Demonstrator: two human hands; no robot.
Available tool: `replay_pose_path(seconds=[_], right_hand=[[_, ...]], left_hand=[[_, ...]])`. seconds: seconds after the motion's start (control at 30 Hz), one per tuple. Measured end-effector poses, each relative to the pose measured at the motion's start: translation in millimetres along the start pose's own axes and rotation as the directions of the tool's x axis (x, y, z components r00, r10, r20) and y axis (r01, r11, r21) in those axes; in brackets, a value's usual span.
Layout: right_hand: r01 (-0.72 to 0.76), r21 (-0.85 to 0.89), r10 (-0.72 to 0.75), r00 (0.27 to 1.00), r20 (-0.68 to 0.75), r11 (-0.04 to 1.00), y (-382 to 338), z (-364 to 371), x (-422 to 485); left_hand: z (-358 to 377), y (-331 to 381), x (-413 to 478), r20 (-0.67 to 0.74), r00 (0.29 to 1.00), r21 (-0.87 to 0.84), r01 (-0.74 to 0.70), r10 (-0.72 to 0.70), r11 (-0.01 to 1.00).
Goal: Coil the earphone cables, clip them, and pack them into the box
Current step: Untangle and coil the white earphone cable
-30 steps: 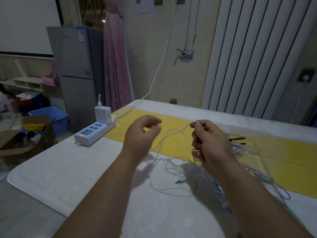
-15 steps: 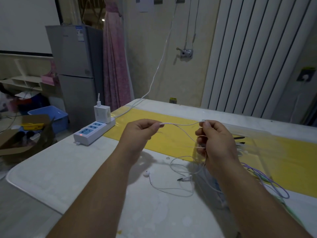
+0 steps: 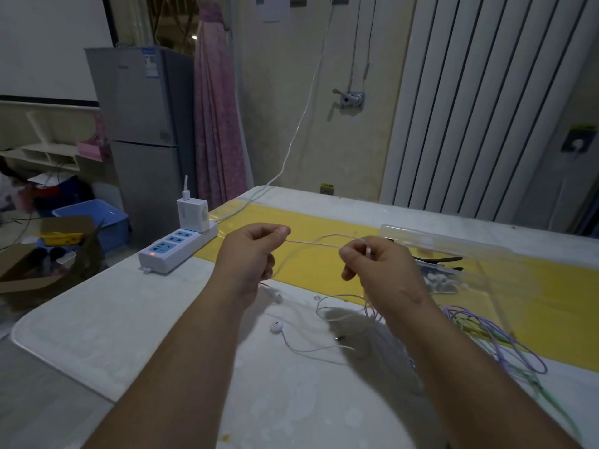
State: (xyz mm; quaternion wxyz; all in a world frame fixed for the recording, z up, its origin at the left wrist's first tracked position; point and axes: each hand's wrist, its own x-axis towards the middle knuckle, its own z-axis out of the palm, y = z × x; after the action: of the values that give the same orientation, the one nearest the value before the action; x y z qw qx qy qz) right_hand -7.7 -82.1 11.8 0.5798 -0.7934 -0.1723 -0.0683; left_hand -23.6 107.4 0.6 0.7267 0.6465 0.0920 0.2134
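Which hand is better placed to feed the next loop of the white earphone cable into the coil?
Probably the left. The left hand pinches the white earphone cable at its fingertips only, while the right hand holds strands hanging toward the table, so it suits anchoring.

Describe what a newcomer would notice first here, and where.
The left hand and right hand, raised mid-picture, each pinch a thin white earphone cable stretched between them above the table. A tangle of purple and green cables lies on the table's right, and a white power strip with a red light sits at its left edge.
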Motion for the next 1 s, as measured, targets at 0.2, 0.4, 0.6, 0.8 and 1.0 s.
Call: replay_pose_path(seconds=[0.2,0.4,0.6,0.8,1.0], right_hand=[[-0.055,0.203,0.101,0.970,-0.221,0.978,3,-2,7],[-0.030,0.292,0.128,0.938,-0.323,0.956,7,-5,9],[-0.052,0.322,0.139,0.958,-0.252,0.945,6,-6,10],[-0.068,0.319,0.125,0.979,-0.162,0.945,4,-1,7],[-0.161,0.524,0.178,0.984,0.018,0.836,-9,-2,2]], left_hand=[[2,0,-4,0.014,0.983,0.271,-0.180,0.184,0.946],[0,-6,-3,0.069,0.992,0.265,-0.120,0.105,0.957],[-1,-5,1,-0.092,0.981,0.292,-0.141,0.174,0.946],[11,-2,-9,0.212,0.961,0.121,-0.207,0.179,0.971],[15,-6,-13,0.414,0.905,0.363,-0.263,0.098,0.894]])
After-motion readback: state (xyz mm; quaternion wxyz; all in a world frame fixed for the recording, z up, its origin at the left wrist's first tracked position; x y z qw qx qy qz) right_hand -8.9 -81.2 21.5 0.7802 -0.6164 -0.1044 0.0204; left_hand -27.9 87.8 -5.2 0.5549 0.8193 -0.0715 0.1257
